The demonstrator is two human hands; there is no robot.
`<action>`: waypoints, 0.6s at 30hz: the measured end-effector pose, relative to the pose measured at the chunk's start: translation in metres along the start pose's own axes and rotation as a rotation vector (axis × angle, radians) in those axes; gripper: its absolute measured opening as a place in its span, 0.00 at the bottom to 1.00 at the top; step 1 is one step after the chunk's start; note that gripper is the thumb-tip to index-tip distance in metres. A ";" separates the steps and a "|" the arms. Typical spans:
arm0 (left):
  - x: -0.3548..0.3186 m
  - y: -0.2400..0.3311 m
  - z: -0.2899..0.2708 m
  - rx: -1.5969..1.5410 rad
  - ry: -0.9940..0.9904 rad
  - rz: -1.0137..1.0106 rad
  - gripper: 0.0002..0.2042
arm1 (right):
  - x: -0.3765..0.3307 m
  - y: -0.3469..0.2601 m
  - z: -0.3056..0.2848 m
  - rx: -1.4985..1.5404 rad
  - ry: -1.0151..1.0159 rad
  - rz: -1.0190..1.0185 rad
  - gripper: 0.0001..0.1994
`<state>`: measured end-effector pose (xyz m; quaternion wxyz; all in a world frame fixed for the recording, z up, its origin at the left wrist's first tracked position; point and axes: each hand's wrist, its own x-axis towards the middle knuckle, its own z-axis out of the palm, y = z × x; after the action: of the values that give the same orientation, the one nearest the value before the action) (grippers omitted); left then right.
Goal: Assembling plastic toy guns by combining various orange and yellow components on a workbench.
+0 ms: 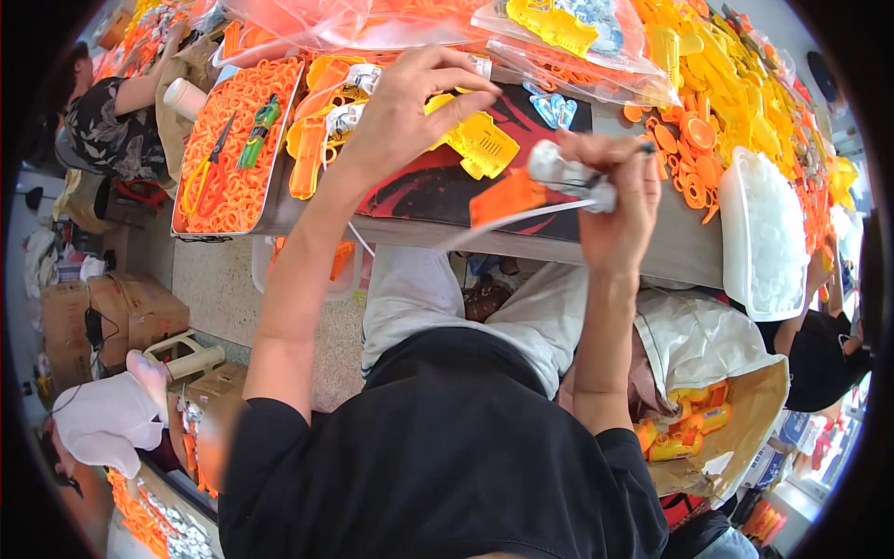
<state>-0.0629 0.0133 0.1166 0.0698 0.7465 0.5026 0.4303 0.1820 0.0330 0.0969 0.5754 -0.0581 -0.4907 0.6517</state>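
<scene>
Right hand [616, 200] is raised above the counter [670, 244] edge, fingers clamped on a white cylindrical tool [571, 176] with an orange plastic part [506, 197] at its lower end. Left hand [402, 110] reaches over the dark mat [438, 191], fingers apart, touching a yellow plastic part [477, 142]; 1 tray of orange rings [237, 149] lies further left.

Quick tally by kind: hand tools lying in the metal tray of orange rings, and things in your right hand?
Scissors, orange-handled, in the tray: 1
Green-handled tool in the tray: 1
White-grey power tool in right hand: 1
Total: 3
</scene>
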 end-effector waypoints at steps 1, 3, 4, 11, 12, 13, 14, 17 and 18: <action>-0.006 -0.027 0.005 0.008 0.004 -0.005 0.12 | 0.000 -0.004 -0.014 0.077 -0.013 0.036 0.11; -0.019 -0.073 0.021 0.555 -0.123 0.091 0.19 | 0.009 -0.023 -0.043 0.102 -0.036 0.090 0.11; -0.023 -0.079 0.028 0.549 -0.122 0.096 0.19 | 0.013 -0.037 -0.057 0.053 -0.037 0.108 0.11; -0.023 -0.086 0.031 0.632 -0.179 0.139 0.19 | 0.058 -0.064 -0.025 -0.964 -0.289 0.569 0.10; -0.021 -0.079 0.032 0.628 -0.177 0.143 0.19 | 0.056 -0.038 -0.031 -1.049 -0.381 0.502 0.10; -0.022 -0.072 0.035 0.612 -0.156 0.104 0.19 | 0.048 -0.003 -0.043 -1.127 -0.471 0.436 0.10; -0.025 -0.065 0.036 0.598 -0.137 0.060 0.20 | 0.045 0.021 -0.039 -1.220 -0.490 0.437 0.08; -0.036 -0.046 0.043 0.261 -0.030 -0.165 0.20 | 0.036 0.060 -0.037 -1.253 -0.478 0.430 0.09; -0.039 -0.042 0.050 0.007 0.072 -0.292 0.19 | 0.034 0.065 -0.037 -1.249 -0.429 0.413 0.09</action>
<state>-0.0606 0.0185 0.0407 0.1110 0.6499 0.6093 0.4404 0.1489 0.0906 0.0486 0.1884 -0.3407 -0.8558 0.3406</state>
